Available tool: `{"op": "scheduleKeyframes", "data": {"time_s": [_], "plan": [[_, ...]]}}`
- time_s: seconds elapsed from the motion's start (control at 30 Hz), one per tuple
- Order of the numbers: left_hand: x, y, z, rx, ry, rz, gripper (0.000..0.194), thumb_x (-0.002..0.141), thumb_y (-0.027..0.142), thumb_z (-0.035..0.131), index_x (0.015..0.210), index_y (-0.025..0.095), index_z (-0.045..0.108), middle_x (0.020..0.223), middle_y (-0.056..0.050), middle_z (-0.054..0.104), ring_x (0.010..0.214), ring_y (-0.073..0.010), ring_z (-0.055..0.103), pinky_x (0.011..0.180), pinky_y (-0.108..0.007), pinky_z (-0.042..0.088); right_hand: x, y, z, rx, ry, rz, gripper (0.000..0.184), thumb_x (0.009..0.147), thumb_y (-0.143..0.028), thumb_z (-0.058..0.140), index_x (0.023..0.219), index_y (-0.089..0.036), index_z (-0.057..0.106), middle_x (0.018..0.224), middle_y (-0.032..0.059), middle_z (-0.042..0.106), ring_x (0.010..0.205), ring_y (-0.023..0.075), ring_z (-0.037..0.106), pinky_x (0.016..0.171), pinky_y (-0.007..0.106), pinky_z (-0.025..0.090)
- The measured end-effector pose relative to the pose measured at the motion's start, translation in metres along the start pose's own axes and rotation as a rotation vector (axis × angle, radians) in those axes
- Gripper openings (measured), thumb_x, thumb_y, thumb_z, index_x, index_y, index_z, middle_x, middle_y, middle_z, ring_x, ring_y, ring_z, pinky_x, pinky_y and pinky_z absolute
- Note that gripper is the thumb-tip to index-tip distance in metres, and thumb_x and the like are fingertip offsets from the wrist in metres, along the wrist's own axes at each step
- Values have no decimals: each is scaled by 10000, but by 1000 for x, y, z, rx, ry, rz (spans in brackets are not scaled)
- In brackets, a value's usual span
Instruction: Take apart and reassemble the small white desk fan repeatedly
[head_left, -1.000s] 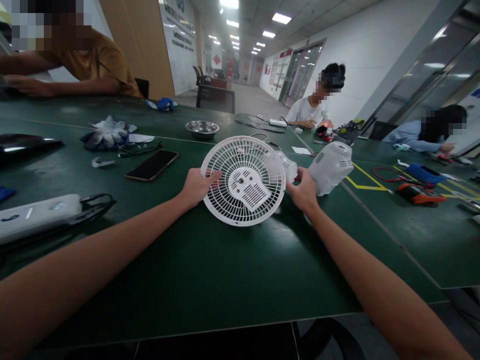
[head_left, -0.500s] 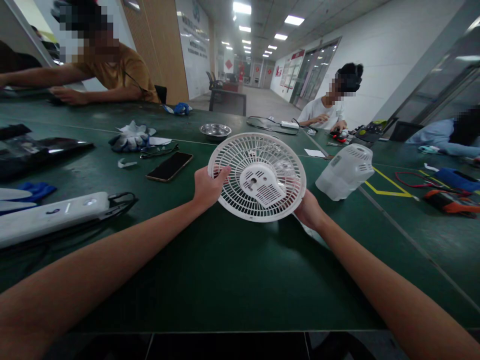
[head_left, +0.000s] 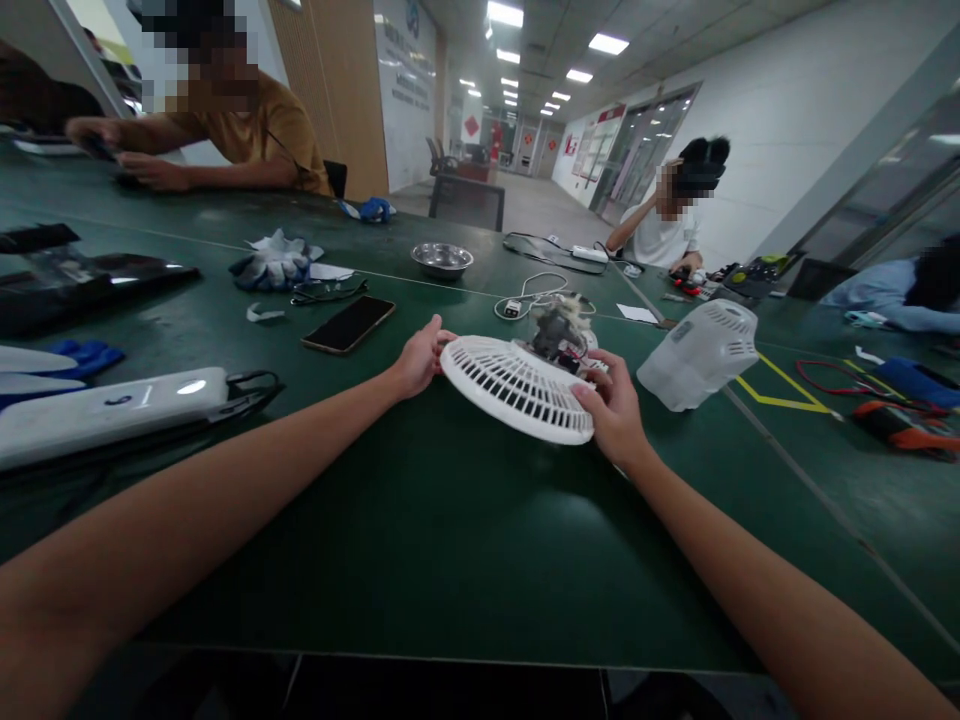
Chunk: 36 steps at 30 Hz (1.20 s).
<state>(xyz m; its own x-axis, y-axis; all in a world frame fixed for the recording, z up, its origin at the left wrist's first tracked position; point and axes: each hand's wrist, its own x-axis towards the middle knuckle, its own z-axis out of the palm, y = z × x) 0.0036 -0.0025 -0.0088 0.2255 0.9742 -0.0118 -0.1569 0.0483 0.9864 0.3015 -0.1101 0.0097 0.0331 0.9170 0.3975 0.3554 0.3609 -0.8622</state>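
Observation:
A round white fan grille is tilted above the table, its slatted side sloping toward me. A bare motor with wires sits exposed on its far side. My left hand has its fingers at the grille's left rim, thumb raised. My right hand grips the right side, thumb over the edge and fingers behind, near the motor. A white cable with a plug lies behind the grille. To the right, a translucent white plastic housing rests on the table.
A steel bowl, a phone and gloves lie beyond my left hand. A white power strip is at left. An orange-and-black meter lies far right. Other people sit around the green table.
The grille has tipped from nearly facing me to a flatter slant, bringing the motor behind it into view. My left thumb has come off the grille's face. A co-worker has raised a hand.

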Motion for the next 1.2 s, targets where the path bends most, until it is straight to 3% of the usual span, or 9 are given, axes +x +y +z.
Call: {"op": "scheduleKeyframes", "data": {"time_s": [0.23, 0.37, 0.5, 0.63, 0.73, 0.83, 0.93, 1.07, 1.2], "plan": [[1, -1, 1, 49, 82, 58, 153, 833, 267, 786, 892, 168, 687, 797, -23, 736, 723, -172, 695, 707, -292, 548, 0, -1, 1, -365, -212, -222, 811, 789, -552, 802, 1468, -298, 438, 1188, 89, 687, 1027, 310, 665, 998, 536, 521], [-1, -2, 2, 109, 68, 67, 159, 855, 225, 765, 956, 180, 651, 822, -24, 737, 695, -170, 698, 665, -294, 542, 18, 14, -15, -434, 93, -301, 664, 871, -505, 679, 1464, -293, 470, 1263, 107, 627, 1162, 334, 604, 1059, 571, 483], [0, -4, 0, 115, 30, 58, 146, 884, 231, 747, 978, 184, 647, 866, -38, 747, 716, -175, 708, 661, -294, 547, 38, 42, -31, -589, 156, -179, 941, 713, -457, 817, 1538, -251, 415, 1415, 162, 569, 1282, 403, 546, 1117, 664, 405], [0, -2, -1, 113, 21, 51, 110, 904, 220, 723, 977, 189, 648, 871, -40, 744, 716, -171, 706, 656, -289, 548, 48, 57, -33, -452, 133, -19, 1105, 619, -464, 871, 1567, -227, 356, 1131, 111, 704, 1000, 344, 666, 993, 615, 501], [-2, 0, 1, 121, 25, 33, 101, 903, 223, 721, 969, 193, 651, 865, -36, 741, 700, -166, 698, 643, -283, 541, 49, 55, -33, -122, 228, 145, 829, 743, -652, 696, 1433, -251, 474, 948, 63, 707, 818, 295, 675, 817, 525, 577], [-4, 2, 3, 147, 35, 21, 112, 896, 224, 722, 982, 192, 658, 881, -37, 746, 697, -163, 697, 636, -274, 535, 46, 48, -37, 338, 129, 348, 596, 833, -750, 432, 1160, -275, 578, 900, 70, 711, 814, 292, 708, 690, 452, 595], [-3, 1, 3, 154, 42, 31, 124, 891, 225, 717, 991, 190, 654, 890, -39, 749, 708, -166, 704, 646, -274, 538, 42, 42, -40, 569, 76, 443, 534, 817, -742, 462, 1055, -279, 580, 901, 66, 726, 848, 276, 723, 687, 419, 601], [-4, 0, 3, 200, 25, 54, 144, 901, 249, 697, 1019, 191, 637, 882, -37, 738, 710, -166, 700, 651, -279, 539, 37, 32, -31, 632, 97, 415, 537, 815, -726, 520, 1124, -291, 581, 946, 42, 730, 834, 250, 716, 642, 379, 598], [-8, 0, 3, 332, -23, 110, 208, 909, 344, 682, 1045, 201, 616, 867, -30, 726, 717, -186, 698, 634, -296, 536, 25, 11, -13, 470, 114, 120, 659, 816, -565, 700, 1405, -392, 461, 1228, 17, 694, 961, 245, 701, 743, 400, 625]]}}
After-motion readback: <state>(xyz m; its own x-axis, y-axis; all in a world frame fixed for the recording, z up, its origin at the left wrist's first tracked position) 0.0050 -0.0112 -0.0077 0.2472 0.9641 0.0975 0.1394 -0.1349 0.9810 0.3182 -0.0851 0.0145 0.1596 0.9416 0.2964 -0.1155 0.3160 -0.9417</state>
